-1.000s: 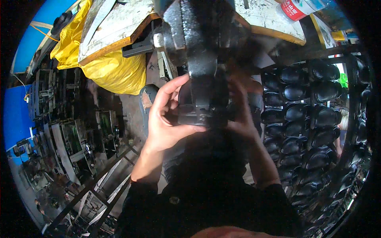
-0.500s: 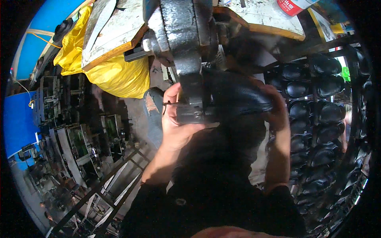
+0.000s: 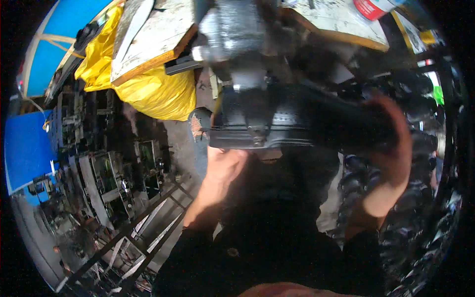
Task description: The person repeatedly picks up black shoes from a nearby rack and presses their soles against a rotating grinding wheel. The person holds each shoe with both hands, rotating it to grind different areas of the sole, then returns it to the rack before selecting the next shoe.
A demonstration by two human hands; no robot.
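Observation:
A black leather shoe [image 3: 292,116] lies sideways under the head of a worn metal machine [image 3: 230,32], which looks like a sole stitcher. The machine's narrow foot [image 3: 258,132] comes down against the shoe's edge, near the ridged black sole [image 3: 237,138]. My left hand [image 3: 225,162] grips the left end of the sole from below, its fingertips partly hidden. At the shoe's dark right end, my right hand [image 3: 393,121] curls round it, blurred by motion, with most of its fingers in shadow.
White-topped benches with wooden edges [image 3: 170,54] flank the machine. A yellow sack [image 3: 158,94] sits below the left bench. A red and white tub [image 3: 370,7] stands on the right one. Rows of black shoes [image 3: 420,173] fill racks at right; metal frames [image 3: 106,183] stand at left.
The shoe has turned and shifted, bringing more of its sole edge into sight. My right hand has swung outward to the right. My left hand's fingers have moved lower beneath the sole.

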